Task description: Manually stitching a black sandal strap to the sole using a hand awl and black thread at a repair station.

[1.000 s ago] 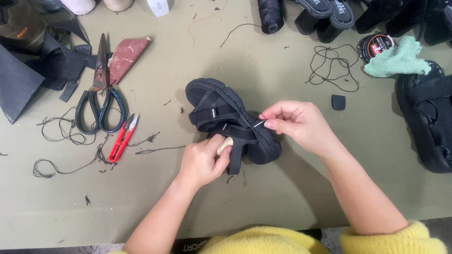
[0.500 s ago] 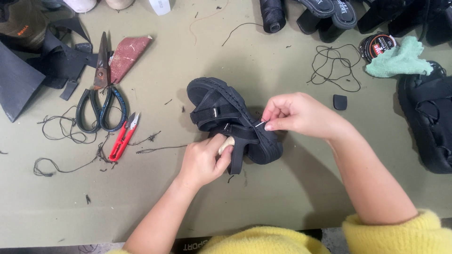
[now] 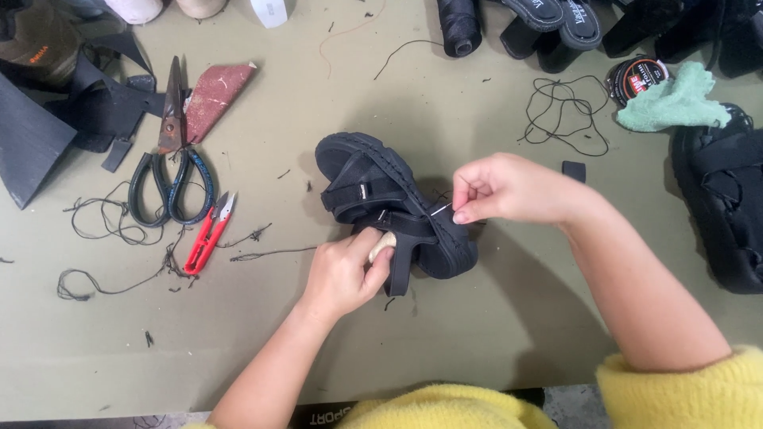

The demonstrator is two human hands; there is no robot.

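Barely anything has shifted since a moment ago: my right hand (image 3: 509, 191) has edged a little toward the surface's far edge, needle (image 3: 439, 210) still pinched between thumb and forefinger, tip at the sandal's rim. That grip is clenched tight on the needle. My left hand (image 3: 346, 274) is closed around the black sandal (image 3: 381, 199), thumb pressing a pale strap end against it, holding it on its side near the middle of the olive surface (image 3: 477, 334). Out toward the left edge lie red thread snips (image 3: 205, 235), then big scissors (image 3: 171, 159) among loose thread. Near the far right corner, a green cloth (image 3: 671, 99) rests beside a round tin (image 3: 633, 78).
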